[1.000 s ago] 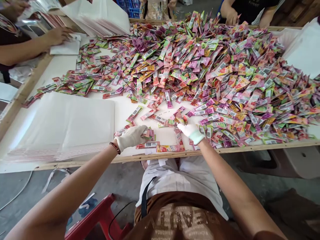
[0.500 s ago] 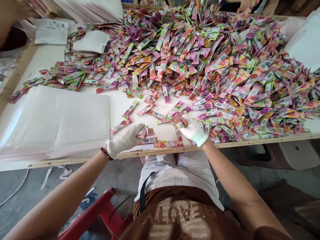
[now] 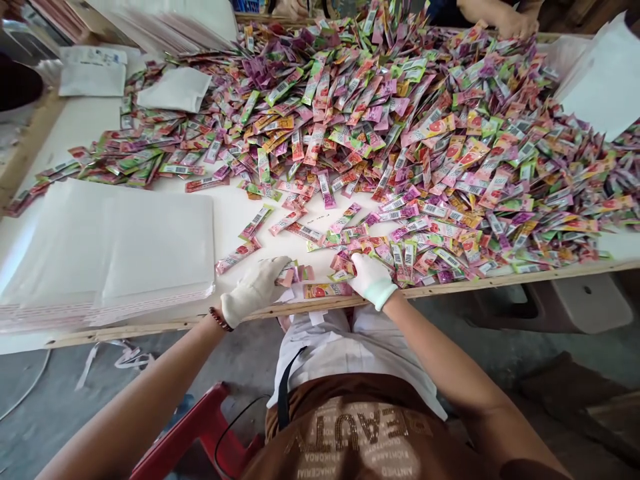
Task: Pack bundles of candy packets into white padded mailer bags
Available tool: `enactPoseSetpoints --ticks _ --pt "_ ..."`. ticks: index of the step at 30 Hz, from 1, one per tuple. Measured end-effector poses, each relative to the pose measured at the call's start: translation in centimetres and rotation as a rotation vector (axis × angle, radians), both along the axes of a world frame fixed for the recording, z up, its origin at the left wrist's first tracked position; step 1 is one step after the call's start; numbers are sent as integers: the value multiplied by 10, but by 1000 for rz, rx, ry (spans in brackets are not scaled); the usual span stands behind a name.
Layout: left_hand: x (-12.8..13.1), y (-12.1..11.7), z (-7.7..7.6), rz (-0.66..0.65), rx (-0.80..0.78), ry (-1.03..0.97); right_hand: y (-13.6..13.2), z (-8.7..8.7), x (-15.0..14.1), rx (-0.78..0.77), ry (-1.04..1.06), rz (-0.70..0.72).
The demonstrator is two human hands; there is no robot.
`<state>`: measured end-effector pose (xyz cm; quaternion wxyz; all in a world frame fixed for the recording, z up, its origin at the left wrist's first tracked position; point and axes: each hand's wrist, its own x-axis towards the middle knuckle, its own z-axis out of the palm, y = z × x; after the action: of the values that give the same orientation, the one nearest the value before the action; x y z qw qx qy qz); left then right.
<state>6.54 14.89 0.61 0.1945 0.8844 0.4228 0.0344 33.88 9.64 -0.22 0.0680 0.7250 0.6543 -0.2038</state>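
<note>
Looking down from my head, I see my gloved left hand [image 3: 257, 288] near the table's near edge [image 3: 280, 309], its fingers closed round a small bunch of sachets [image 3: 287, 275] whose ends poke out to the right. My gloved right hand [image 3: 371, 277] is just inside that same edge, fingers bent and touching a few loose sachets [image 3: 341, 263]; whether they grip these or only rest on them, I cannot tell. Between my hands is a narrow patch of bare white tabletop [image 3: 321, 268], with a grapefruit sachet [image 3: 324, 290] lying flat along the near edge below it. To the left, a wider bare strip runs between a stack of white bags [image 3: 160, 233] and the scattered sachets, so my left hand has some room on its far side. The stack itself reaches almost to the near edge. On the right, my fingers have little room: the big sachet pile [image 3: 350, 113] spreads close to the wooden rim there and climbs toward the far side. One white bag [image 3: 177, 90] lies on its far left part, and a co-worker's hand [image 3: 513, 23] is at its far right edge.
</note>
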Motion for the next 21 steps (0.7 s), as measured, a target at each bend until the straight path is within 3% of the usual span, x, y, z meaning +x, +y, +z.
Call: enactPoseSetpoints --ticks 5,10,15,21 --pt "29 -8 13 -59 -41 34 -3 6 -5 -2 -25 -6" --pt "32 -6 20 -22 -34 8 -2 5 -5 -13 33 68" --pt "44 -13 21 -84 -86 13 -4 2 -2 27 34 110" --pt "60 -16 17 -102 -166 93 -3 4 -3 -2 14 62"
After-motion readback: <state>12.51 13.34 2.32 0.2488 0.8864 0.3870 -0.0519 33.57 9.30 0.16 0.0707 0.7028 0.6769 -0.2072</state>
